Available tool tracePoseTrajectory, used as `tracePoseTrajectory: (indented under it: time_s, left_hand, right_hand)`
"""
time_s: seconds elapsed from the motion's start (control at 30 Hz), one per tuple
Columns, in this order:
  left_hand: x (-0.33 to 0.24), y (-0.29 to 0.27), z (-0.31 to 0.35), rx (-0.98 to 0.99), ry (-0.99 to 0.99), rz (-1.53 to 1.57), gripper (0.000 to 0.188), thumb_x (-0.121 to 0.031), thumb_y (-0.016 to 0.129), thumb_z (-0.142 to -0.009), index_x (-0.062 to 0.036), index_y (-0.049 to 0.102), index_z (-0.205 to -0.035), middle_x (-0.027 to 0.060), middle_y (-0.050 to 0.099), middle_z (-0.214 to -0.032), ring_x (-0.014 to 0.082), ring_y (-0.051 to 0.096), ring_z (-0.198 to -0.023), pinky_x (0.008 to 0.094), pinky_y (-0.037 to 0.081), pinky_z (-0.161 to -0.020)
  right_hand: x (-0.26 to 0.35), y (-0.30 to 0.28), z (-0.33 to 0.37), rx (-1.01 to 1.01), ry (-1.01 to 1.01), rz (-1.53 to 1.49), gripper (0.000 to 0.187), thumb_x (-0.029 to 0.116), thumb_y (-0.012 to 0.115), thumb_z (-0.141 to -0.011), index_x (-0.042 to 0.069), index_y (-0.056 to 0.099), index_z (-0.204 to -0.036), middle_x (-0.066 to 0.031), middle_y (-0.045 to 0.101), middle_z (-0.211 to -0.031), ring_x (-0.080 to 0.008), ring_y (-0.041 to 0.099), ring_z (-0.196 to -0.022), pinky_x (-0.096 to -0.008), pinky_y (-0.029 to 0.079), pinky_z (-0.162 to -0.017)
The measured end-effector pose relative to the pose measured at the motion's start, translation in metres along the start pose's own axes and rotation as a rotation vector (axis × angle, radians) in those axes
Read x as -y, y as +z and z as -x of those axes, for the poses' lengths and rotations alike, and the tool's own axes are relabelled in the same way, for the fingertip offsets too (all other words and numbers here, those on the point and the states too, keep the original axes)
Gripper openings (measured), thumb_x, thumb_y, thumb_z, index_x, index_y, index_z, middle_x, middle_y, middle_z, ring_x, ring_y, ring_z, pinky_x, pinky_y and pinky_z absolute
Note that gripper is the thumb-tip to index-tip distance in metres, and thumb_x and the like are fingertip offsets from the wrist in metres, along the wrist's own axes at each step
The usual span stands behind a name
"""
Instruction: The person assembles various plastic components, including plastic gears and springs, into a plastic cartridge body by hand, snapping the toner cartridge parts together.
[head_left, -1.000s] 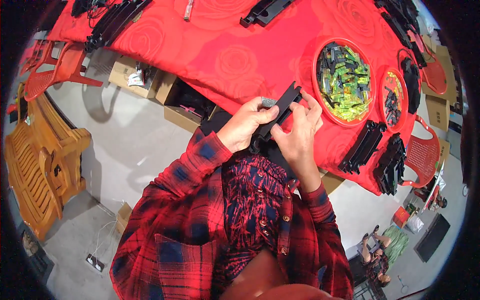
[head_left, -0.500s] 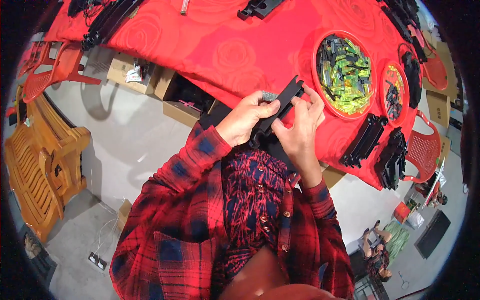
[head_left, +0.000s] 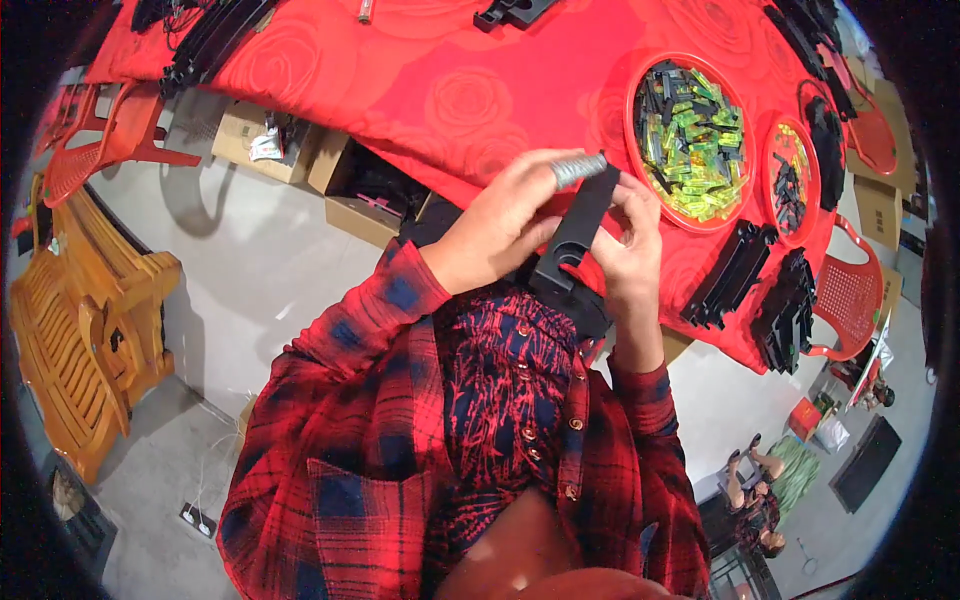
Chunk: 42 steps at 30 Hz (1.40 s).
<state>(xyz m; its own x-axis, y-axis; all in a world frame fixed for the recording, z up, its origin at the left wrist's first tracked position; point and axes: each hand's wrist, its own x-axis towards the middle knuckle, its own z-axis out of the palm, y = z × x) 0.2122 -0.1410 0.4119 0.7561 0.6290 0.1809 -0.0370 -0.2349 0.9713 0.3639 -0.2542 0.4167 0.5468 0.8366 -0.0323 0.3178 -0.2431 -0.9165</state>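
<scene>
Between my two hands is a long black plastic part [head_left: 582, 218], tilted, its upper end pointing away from me toward the table. My left hand [head_left: 510, 215] closes on its left side, with a grey wrapping round one finger that reaches over the part's upper end. On the other side my right hand [head_left: 630, 235] grips it with bent fingers. The part's lower end, with a round notch, sits over my lap. Just right of my hands stands a red oval basin [head_left: 632, 130] of small yellow-green and black pieces.
A smaller red basin [head_left: 815, 190] holds more small pieces. Stacks of black plastic parts [head_left: 728, 275] lie on the red tablecloth [head_left: 430, 60] at right, with more at far left. Below the table's edge are cardboard boxes [head_left: 365, 220]. A wooden bench [head_left: 95, 330] stands left; another person [head_left: 755, 495] appears lower right.
The black part has been turned, so a broad smooth face now shows. My left hand has moved up and over its upper end; my right hand has shifted slightly right.
</scene>
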Motion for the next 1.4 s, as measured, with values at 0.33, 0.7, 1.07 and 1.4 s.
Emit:
tracePoseTrajectory:
  time_s: [0.33, 0.7, 1.07, 1.4]
  left_hand:
    - [-0.001, -0.012, -0.005, 0.134, 0.092, -0.070, 0.044, -0.016, 0.067, -0.091, -0.0051, 0.054, -0.132, 0.0119, 0.058, -0.126, 0.0289, 0.055, -0.119, 0.0400, 0.042, -0.105]
    - [0.017, -0.011, -0.003, -0.014, -0.570, 1.250, 0.056, -0.051, 0.042, -0.102, -0.0012, 0.056, -0.124, 0.0089, 0.065, -0.101, 0.0192, 0.066, -0.090, 0.0372, 0.056, -0.087]
    - [0.027, 0.000, 0.004, 0.027, -0.668, 1.299, 0.045, -0.042, 0.041, -0.106, -0.0056, 0.056, -0.127, 0.0071, 0.066, -0.101, 0.0189, 0.067, -0.089, 0.0355, 0.058, -0.082]
    - [0.022, 0.007, 0.011, -0.028, -0.667, 1.144, 0.035, -0.035, 0.048, -0.106, -0.0074, 0.059, -0.124, -0.0010, 0.063, -0.103, 0.0091, 0.060, -0.093, 0.0262, 0.052, -0.082]
  right_hand:
    - [0.022, -0.013, 0.006, 0.241, 0.145, -0.272, 0.025, 0.013, 0.061, -0.096, -0.003, 0.065, -0.115, -0.0110, 0.063, -0.114, -0.0196, 0.059, -0.109, -0.0329, 0.048, -0.095]
    - [0.042, -0.004, -0.001, -0.115, -0.381, 0.219, 0.019, -0.002, 0.067, -0.086, -0.001, 0.068, -0.104, -0.0140, 0.065, -0.105, -0.0265, 0.062, -0.103, -0.0355, 0.048, -0.092]
    - [0.051, 0.018, -0.004, 0.100, -0.476, 0.600, 0.058, 0.014, 0.077, -0.068, 0.006, 0.059, -0.123, -0.0210, 0.041, -0.144, -0.0403, 0.039, -0.128, -0.0515, 0.028, -0.105]
    - [0.037, 0.023, -0.008, 0.085, -0.462, 0.658, 0.048, 0.015, 0.075, -0.063, 0.003, 0.062, -0.107, -0.0204, 0.039, -0.147, -0.0412, 0.036, -0.131, -0.0546, 0.025, -0.107]
